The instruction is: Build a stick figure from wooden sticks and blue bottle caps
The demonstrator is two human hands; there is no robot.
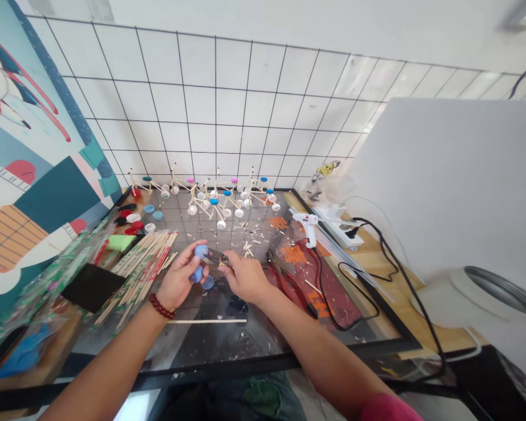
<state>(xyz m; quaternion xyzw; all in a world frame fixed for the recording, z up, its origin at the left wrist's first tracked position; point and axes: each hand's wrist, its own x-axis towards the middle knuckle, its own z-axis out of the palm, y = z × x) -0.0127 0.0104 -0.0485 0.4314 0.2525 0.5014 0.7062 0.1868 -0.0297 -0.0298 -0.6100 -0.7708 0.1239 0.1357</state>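
My left hand [179, 278], with a beaded bracelet at the wrist, pinches a light blue bottle cap [201, 251] between thumb and fingers. A second blue cap [196, 274] is at the same fingers, and a third blue cap [207, 283] is just below them. My right hand [248, 277] is closed around a small tool with a dark blade [214, 256], probably a knife, its tip pointing at the upper cap. The fist hides most of its handle. A thin wooden stick [208, 321] lies on the glass tabletop in front of both hands.
Little stick models with cap wheels [221, 202] stand along the back. Left lie wrapped chopsticks [135, 269], a black square [93, 287] and loose caps [135, 225]. Right are red-handled pliers [289, 283], a white glue gun [307, 225] with its cord, and a power strip [339, 228].
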